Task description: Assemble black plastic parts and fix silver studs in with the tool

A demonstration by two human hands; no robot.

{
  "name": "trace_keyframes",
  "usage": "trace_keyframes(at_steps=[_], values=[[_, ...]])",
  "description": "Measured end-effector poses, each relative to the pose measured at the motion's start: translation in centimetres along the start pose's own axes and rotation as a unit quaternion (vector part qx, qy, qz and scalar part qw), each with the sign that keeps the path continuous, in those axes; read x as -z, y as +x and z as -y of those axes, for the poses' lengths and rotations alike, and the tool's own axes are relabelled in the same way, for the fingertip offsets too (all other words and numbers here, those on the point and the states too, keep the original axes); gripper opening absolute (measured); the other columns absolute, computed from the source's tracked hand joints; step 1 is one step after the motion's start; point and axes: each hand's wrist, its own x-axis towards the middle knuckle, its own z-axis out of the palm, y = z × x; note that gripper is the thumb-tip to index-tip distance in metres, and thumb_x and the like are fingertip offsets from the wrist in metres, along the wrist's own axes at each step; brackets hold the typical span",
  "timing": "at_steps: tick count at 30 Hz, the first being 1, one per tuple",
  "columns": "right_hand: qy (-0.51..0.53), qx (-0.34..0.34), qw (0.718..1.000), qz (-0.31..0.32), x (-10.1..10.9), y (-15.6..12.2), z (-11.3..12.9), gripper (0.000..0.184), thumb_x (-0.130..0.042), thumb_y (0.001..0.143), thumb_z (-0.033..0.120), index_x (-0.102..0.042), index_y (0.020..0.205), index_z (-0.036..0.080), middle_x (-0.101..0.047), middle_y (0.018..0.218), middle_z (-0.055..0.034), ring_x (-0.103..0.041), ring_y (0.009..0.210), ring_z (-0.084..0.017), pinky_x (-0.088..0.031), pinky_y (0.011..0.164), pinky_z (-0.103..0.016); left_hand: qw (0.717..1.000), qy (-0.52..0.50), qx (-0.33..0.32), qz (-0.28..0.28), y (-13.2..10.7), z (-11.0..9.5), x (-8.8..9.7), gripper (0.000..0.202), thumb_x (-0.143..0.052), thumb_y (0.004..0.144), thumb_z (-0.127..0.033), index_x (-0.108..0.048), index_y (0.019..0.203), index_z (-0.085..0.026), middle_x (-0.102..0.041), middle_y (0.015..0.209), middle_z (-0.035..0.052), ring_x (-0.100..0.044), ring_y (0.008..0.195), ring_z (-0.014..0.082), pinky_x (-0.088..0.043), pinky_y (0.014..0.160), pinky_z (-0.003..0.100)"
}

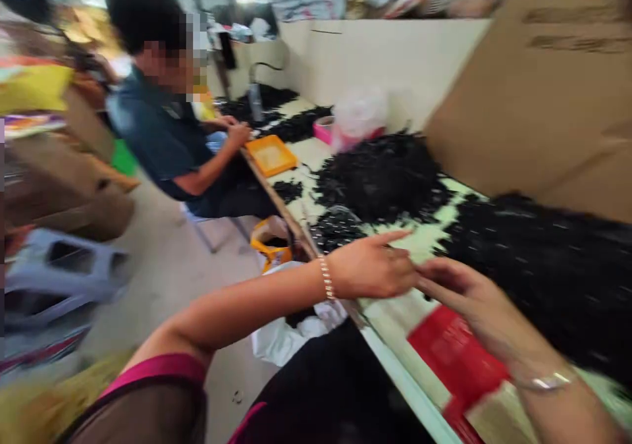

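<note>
My left hand [372,266] reaches over the near edge of the pale worktable [395,325], its thumb pointing right and a beaded bracelet on the wrist. My right hand [461,292] meets it from the right, a metal bracelet on its wrist, above a red tray [457,358]. The fingertips of both hands come together; motion blur hides whether anything small sits between them. A big heap of small black parts [557,273] lies just behind my right hand, and another heap [382,177] lies further back.
Another person in a dark shirt [162,134] sits at the far left of the table by an orange tray [270,155]. A large cardboard box [543,88] stands at right. A pink tub with plastic bag [353,124], grey stool [59,276], white bag [291,332] are around.
</note>
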Motion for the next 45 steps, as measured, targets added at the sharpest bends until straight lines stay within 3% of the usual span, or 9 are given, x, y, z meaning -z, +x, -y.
trace_keyframes(at_steps=[2,4,7,12,18,26,35,38,45], values=[[0.048,-0.077,0.996,0.001,1.5,-0.2,-0.3,0.045,-0.083,0.06,0.053,-0.066,0.087,0.021,-0.066,0.088,-0.0071,-0.062,0.082,-0.022,-0.052,0.074,-0.032,0.998,-0.027,0.047,-0.017,-0.3,0.2,-1.6,0.03,-0.049,0.091,-0.023,-0.058,0.119,-0.017,-0.059,0.127,0.0095,-0.049,0.123,0.0209,-0.022,0.114,0.04],[0.077,-0.096,0.989,-0.076,2.0,0.8,-1.0,0.051,-0.084,0.053,0.052,-0.064,0.088,0.021,-0.065,0.084,-0.0044,-0.062,0.082,-0.022,-0.051,0.075,-0.032,0.992,-0.048,0.118,0.006,-0.9,0.3,-2.8,0.051,-0.055,0.088,-0.032,-0.044,0.135,-0.016,-0.038,0.146,0.0127,-0.029,0.137,0.0259,-0.017,0.115,0.046],[0.078,-0.123,0.982,-0.121,1.4,2.8,-2.3,0.052,-0.082,0.053,0.05,-0.062,0.091,0.02,-0.065,0.077,-0.0031,-0.062,0.077,-0.02,-0.049,0.071,-0.031,0.977,-0.058,0.195,0.069,-2.1,0.5,-4.2,0.062,-0.053,0.087,-0.044,-0.038,0.14,-0.017,-0.03,0.15,0.0132,-0.02,0.14,0.0291,-0.01,0.114,0.05],[0.074,-0.134,0.985,-0.082,-0.8,5.9,-3.8,0.037,-0.076,0.063,0.036,-0.06,0.09,0.017,-0.065,0.073,-0.0018,-0.061,0.071,-0.017,-0.048,0.068,-0.028,0.957,-0.038,0.256,0.133,-4.4,0.2,-6.3,0.072,-0.044,0.087,-0.059,-0.035,0.143,-0.013,-0.032,0.148,0.0167,-0.024,0.139,0.0315,-0.008,0.114,0.051],[0.024,-0.123,0.992,-0.033,-2.8,8.1,-5.1,0.021,-0.069,0.071,0.021,-0.062,0.089,0.014,-0.064,0.07,-0.0015,-0.06,0.066,-0.015,-0.047,0.065,-0.026,0.956,-0.014,0.259,0.138,-5.6,-0.4,-7.6,0.073,-0.032,0.089,-0.063,-0.038,0.141,-0.012,-0.032,0.148,0.016,-0.025,0.138,0.0309,-0.012,0.113,0.052],[-0.042,-0.098,0.994,0.002,-2.7,7.7,-4.7,0.009,-0.07,0.073,0.018,-0.068,0.082,0.015,-0.068,0.079,-0.0039,-0.063,0.075,-0.018,-0.049,0.074,-0.029,0.956,0.013,0.255,0.146,-5.7,-0.7,-7.8,0.08,-0.024,0.089,-0.066,-0.035,0.142,-0.008,-0.029,0.15,0.015,-0.021,0.139,0.0313,-0.014,0.113,0.053],[0.056,-0.102,0.993,0.004,-2.4,7.3,-5.3,0.039,-0.071,0.07,0.043,-0.068,0.097,0.015,-0.068,0.087,-0.0054,-0.061,0.08,-0.018,-0.049,0.074,-0.03,0.952,0.015,0.279,0.122,-5.6,-1.0,-7.3,0.084,-0.024,0.088,-0.068,-0.031,0.143,-0.005,-0.024,0.151,0.0176,-0.016,0.141,0.0311,-0.008,0.115,0.051],[0.063,-0.106,0.992,0.024,-2.5,7.1,-5.3,0.038,-0.071,0.071,0.041,-0.069,0.097,0.015,-0.068,0.091,-0.0061,-0.061,0.083,-0.019,-0.049,0.077,-0.03,0.949,0.02,0.299,0.101,-5.6,-1.1,-7.1,0.09,-0.027,0.086,-0.07,-0.026,0.145,-0.002,-0.022,0.151,0.0203,-0.014,0.141,0.0332,-0.009,0.114,0.052],[-0.171,0.025,0.985,0.006,-3.4,6.9,-4.8,0.014,-0.061,0.083,0.026,-0.07,0.086,0.017,-0.064,0.089,-0.0061,-0.059,0.08,-0.018,-0.049,0.074,-0.03,0.951,0.014,0.293,0.1,-5.9,-0.6,-7.0,0.079,-0.029,0.088,-0.066,-0.031,0.144,-0.011,-0.029,0.15,0.0136,-0.019,0.14,0.0313,-0.006,0.114,0.055]])
